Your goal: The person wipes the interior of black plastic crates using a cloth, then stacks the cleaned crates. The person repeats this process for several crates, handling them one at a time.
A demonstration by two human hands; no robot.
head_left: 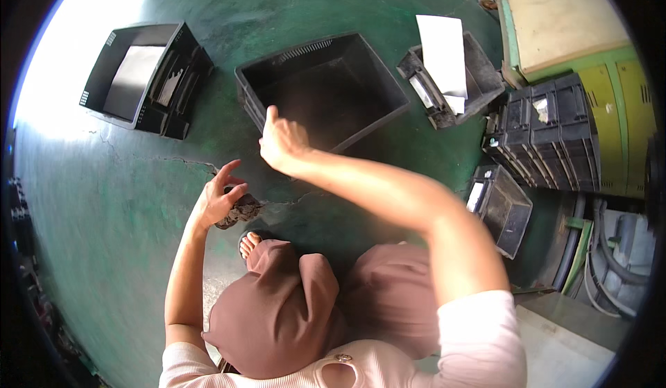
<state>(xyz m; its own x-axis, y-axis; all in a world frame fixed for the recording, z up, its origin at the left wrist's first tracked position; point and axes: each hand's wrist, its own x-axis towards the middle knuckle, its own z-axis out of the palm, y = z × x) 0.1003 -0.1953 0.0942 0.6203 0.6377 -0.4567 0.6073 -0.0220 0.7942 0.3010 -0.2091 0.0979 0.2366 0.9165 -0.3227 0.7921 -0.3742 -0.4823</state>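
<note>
A large black plastic bin (pixel 322 46) stands on the floor in front of me, and nothing shows inside it. My right hand (pixel 283 140) is at its near left corner, the forearm crossing over the near rim. The fingers there are curled against the rim, with one digit sticking up; the hand covers the corner itself. Closer to me and lower left, my left hand (pixel 220 197) has its fingers apart. Beside its fingertips is a dark, rough lump (pixel 243 211), and I cannot tell whether it is loose or part of the cracked floor.
Two stacked black bins (pixel 173 76) with a white sheet stand at the left. At the right are a grey bin (pixel 485 76) with white paper (pixel 444 58), a stack of black crates (pixel 544 135) and a smaller bin (pixel 506 211). A green-and-cream cabinet (pixel 569 20) stands behind them.
</note>
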